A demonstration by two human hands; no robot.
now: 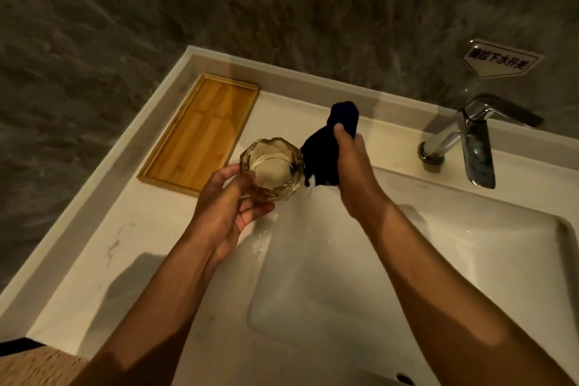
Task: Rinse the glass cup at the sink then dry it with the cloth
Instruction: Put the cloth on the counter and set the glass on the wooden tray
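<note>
A view from above, looking down a person's two bare forearms toward a white rectangular sink basin (470,260) set in a pale marble-look countertop (119,238). The left hand (224,207) holds a clear faceted glass cup (272,168) with an amber tint, its open mouth turned up toward the camera; the thumb and fingers curl around its near side and underside, closed on it. The cup is held over the countertop just beside the basin's left edge. The right hand (351,163) is closed around a dark navy cloth (326,141), which is bunched in the fist, one end sticking up past the fingers and the rest hanging down beside the palm. The cloth is just right of the cup; whether the two touch cannot be told. To the left, behind the cup, an empty shallow rectangular wooden tray (200,131) lies on the countertop near the back corner. At the right rear stands a chrome tap (470,138) with a lever handle, its spout pointing over the basin. Above it, on the grey stone-patterned wall (282,9), is a small white sign (501,59) with dark characters.
</note>
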